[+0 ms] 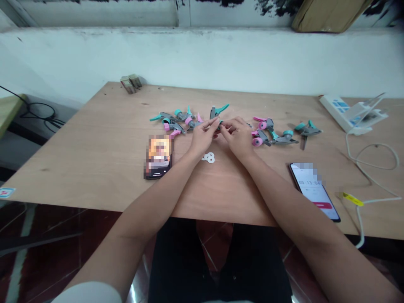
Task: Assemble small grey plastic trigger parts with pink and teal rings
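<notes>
- Reaching forward over the worktop (94, 160) with 2 converging forearms (167, 191).
- Pinching a small teal piece (220, 124) narrowly between left hand (204, 134) and right hand (237, 134), both turned inward.

I can't make out teal part (220, 123), mostly hidden by fingers (231, 123); left phone screen (159, 156) pixelated; brown package (330, 16) cut by top edge.

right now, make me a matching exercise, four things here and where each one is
1. timer phone
2. small teal part
3. white power strip
4. white rings

A. toward the table's back right
B. between left forearm and right forearm
C. right of the right forearm, near the front edge
D. at the fingertips of left hand and right hand

Pairs: 1-C, 2-D, 3-A, 4-B
</notes>
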Motion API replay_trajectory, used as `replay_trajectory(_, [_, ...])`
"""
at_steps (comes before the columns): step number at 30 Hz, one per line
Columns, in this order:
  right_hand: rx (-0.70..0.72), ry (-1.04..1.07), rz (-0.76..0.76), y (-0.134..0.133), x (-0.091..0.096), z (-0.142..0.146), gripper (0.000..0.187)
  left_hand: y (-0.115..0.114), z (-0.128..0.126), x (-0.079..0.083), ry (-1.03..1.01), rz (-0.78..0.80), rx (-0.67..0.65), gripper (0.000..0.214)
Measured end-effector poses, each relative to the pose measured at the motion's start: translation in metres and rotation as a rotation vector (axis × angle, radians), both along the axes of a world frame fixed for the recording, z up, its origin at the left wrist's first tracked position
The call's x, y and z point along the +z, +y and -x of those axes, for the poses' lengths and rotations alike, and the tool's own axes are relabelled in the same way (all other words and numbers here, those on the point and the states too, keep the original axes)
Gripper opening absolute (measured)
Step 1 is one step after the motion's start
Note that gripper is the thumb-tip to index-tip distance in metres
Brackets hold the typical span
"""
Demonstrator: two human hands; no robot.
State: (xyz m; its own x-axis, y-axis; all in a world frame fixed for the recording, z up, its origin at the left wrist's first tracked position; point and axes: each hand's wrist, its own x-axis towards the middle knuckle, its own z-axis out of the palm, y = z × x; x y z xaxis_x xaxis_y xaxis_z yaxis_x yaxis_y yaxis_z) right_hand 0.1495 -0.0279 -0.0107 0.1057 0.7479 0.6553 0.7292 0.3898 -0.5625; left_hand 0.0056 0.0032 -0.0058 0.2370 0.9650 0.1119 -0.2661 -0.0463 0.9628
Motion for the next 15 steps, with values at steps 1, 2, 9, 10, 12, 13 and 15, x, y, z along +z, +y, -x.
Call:
replay_trajectory(1, [-0.006, -0.001, 0.006, 0.0, 0.0, 0.0, 0.02, 0.001, 0.0, -0.001, 0.013, -0.03, -0.001, 0.034])
replay_trajectory(2, [-0.009, -0.001, 0.012, 0.0, 0.001, 0.001, 0.019, 0.001, 0.001, -0.002, 0.03, -0.064, 0.0, 0.034])
replay_trajectory(9, [0.033, 0.027, -0.019, 0.002, -0.002, -0.002, 0.024, -0.003, 0.002, 0.004, 0.141, -0.221, 0.017, 0.035])
replay_trajectory(10, [0.034, 0.05, -0.033, 0.003, -0.003, -0.003, 0.027, -0.004, 0.002, 0.006, 0.143, -0.221, 0.021, 0.034])
replay_trajectory(12, [0.041, 0.083, -0.05, 0.004, -0.006, -0.004, 0.038, -0.004, 0.003, 0.007, 0.145, -0.208, 0.031, 0.034])
replay_trajectory(13, [0.058, 0.078, -0.05, 0.004, -0.006, -0.005, 0.046, -0.003, 0.004, 0.008, 0.147, -0.198, 0.034, 0.033])
replay_trajectory(15, [0.127, 0.008, -0.036, 0.003, -0.006, -0.006, 0.059, -0.002, 0.005, 0.008, 0.158, -0.18, 0.039, 0.03])
